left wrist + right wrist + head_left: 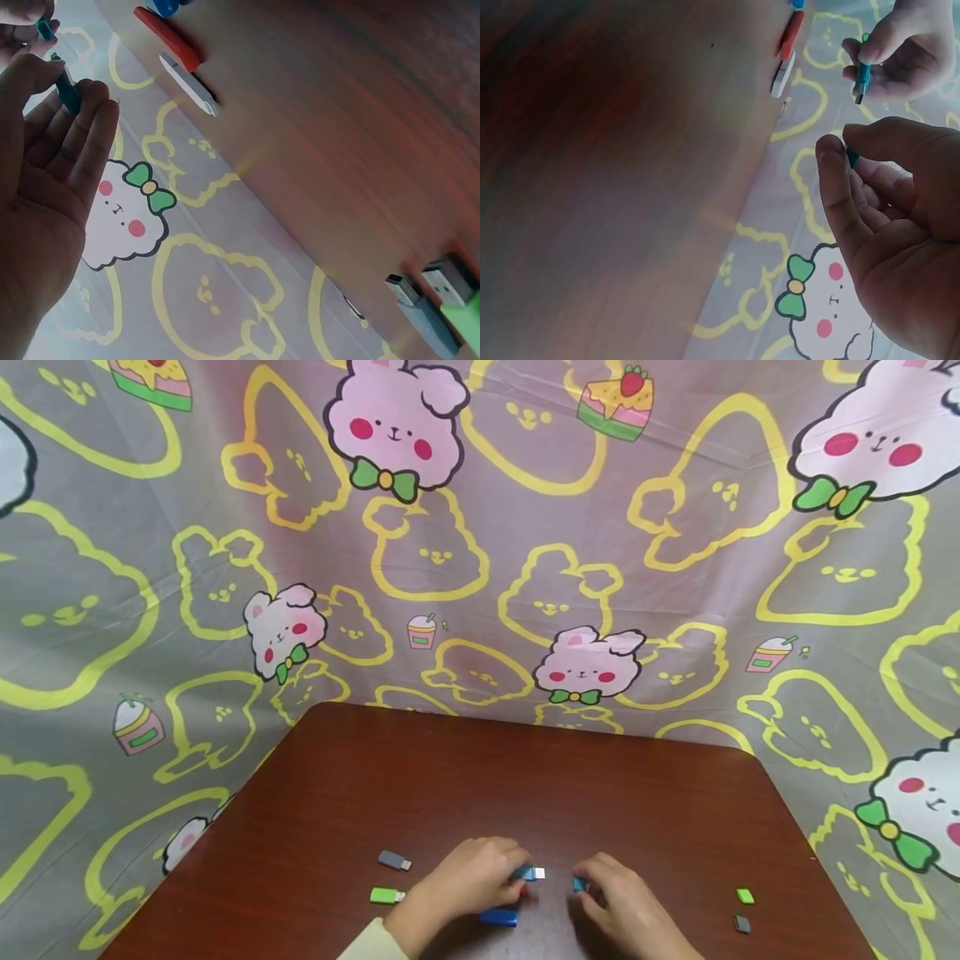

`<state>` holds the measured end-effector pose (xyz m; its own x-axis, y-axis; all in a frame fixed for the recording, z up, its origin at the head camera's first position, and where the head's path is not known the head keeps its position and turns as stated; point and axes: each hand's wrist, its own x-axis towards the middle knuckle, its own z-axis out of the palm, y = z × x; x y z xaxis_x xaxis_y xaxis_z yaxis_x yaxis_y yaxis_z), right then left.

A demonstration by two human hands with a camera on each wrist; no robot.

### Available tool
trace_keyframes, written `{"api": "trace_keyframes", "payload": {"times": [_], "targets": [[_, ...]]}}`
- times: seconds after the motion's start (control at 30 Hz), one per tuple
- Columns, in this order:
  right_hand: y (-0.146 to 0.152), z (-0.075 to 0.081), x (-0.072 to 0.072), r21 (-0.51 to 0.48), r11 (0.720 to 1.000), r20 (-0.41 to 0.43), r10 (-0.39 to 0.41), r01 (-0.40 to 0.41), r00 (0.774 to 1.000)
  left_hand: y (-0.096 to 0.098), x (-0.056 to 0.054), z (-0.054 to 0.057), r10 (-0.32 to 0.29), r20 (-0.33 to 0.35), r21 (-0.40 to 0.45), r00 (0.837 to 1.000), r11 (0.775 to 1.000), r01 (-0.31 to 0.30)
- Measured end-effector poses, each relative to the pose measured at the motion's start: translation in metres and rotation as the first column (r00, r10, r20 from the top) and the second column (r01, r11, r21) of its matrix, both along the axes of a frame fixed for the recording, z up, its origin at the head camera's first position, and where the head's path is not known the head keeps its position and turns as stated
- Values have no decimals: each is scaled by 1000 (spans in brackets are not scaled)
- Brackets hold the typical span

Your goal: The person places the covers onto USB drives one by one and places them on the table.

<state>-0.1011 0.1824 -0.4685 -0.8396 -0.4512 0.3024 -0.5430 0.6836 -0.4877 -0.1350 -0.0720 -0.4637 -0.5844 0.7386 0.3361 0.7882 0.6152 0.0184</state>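
My left hand (480,878) pinches a light blue USB flash drive (529,873) between thumb and fingertips, its metal plug pointing right. My right hand (628,902) holds a small matching blue cap (579,883) in its fingertips. A short gap separates plug and cap. In the left wrist view the drive (68,96) looks teal, and the cap (45,30) shows its open end. A dark blue flash drive (499,917) lies on the table just below my left hand. Red (169,39) and white (187,84) flash drives lie close by, mostly hidden in the head view.
On the brown table (465,777), a grey flash drive (392,860) and a green one (385,896) lie to the left, plugs bare. A green cap (745,896) and a grey cap (742,924) sit at the right. A patterned curtain (480,602) surrounds the table's far side.
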Motion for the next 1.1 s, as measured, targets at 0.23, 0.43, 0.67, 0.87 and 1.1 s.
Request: {"api": "trace_keyframes", "payload": {"times": [0.23, 0.43, 0.67, 0.87, 1.1], "targets": [[-5, -4, -1, -24, 999, -98, 35, -38, 995, 5, 0, 0, -16, -25, -6, 1000, 1000, 16], [-10, -9, -1, -62, 996, -149, 48, -58, 988, 8, 1, 0, -35, -28, 0, 999, 999, 35], [-13, -9, 0, -87, 993, -165, 67, -82, 984, 9, 1, 0, -51, -21, 5, 998, 999, 51], [-14, -7, 1, -77, 995, -91, 63, -70, 994, 10, 1, -2, -50, 7, -2, 999, 999, 50], [-15, -6, 1, -74, 994, -83, 77, -83, 994, 12, 3, -2, -70, 5, 11, 998, 997, 70]]}}
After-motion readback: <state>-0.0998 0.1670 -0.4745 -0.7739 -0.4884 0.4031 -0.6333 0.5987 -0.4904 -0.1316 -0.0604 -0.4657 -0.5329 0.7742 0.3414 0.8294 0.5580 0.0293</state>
